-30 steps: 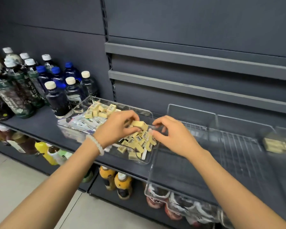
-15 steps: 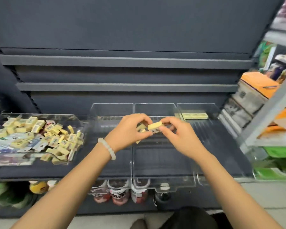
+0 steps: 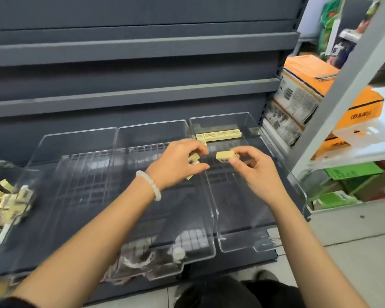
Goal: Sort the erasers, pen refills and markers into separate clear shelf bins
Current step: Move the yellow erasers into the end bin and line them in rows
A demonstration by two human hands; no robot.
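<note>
Three clear bins stand side by side on the dark shelf: a left bin (image 3: pixel 53 152), a middle bin (image 3: pixel 142 134) and a right bin (image 3: pixel 249 123). A row of yellow erasers (image 3: pixel 218 135) lies at the back of the right bin. My right hand (image 3: pixel 253 172) pinches one yellow eraser (image 3: pixel 225 156) above the front half of the right bin. My left hand (image 3: pixel 176 165) grips several small yellow erasers (image 3: pixel 193 160) over the wall between the middle and right bins. At the far left, a clear tray (image 3: pixel 29 174) holds a mixed pile of erasers (image 3: pixel 2 203).
Orange and white cartons (image 3: pixel 309 94) are stacked on a grey rack to the right, with green boxes (image 3: pixel 351 172) below. Bottles show through the shelf underneath. Grey shelf rails run across the back panel. A white bead bracelet (image 3: pixel 149 184) is on my left wrist.
Both hands left the mixed tray and carried erasers rightward to the clear bins. My right hand now holds one eraser apart from my left hand, over the right bin. The view swung right.
</note>
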